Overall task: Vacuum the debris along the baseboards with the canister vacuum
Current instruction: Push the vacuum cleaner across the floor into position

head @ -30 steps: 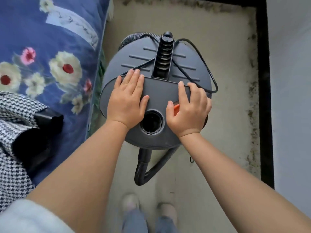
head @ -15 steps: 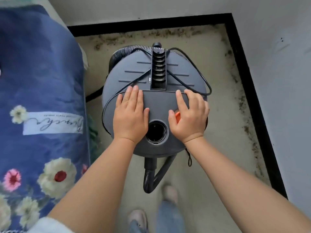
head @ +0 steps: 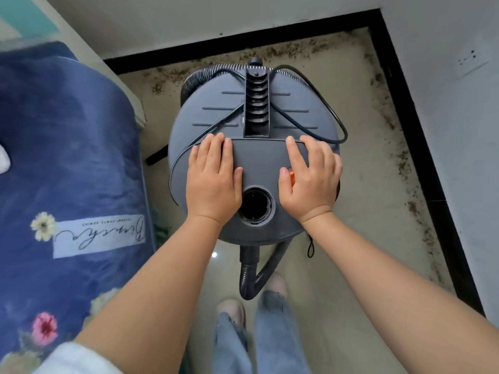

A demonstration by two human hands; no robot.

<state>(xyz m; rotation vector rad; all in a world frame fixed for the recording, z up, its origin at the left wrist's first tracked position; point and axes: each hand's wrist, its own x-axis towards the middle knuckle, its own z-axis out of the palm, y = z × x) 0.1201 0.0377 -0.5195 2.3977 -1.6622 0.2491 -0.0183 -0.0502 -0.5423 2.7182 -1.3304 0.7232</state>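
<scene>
Both hands, left hand (head: 213, 182) and right hand (head: 310, 179), have advanced the canister vacuum (head: 253, 147) toward the corner baseboard (head: 405, 98), palms pressed flat, fingers straight, steering it.

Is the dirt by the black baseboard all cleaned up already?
No, dark debris lies along the black baseboard beside the canister vacuum.
</scene>
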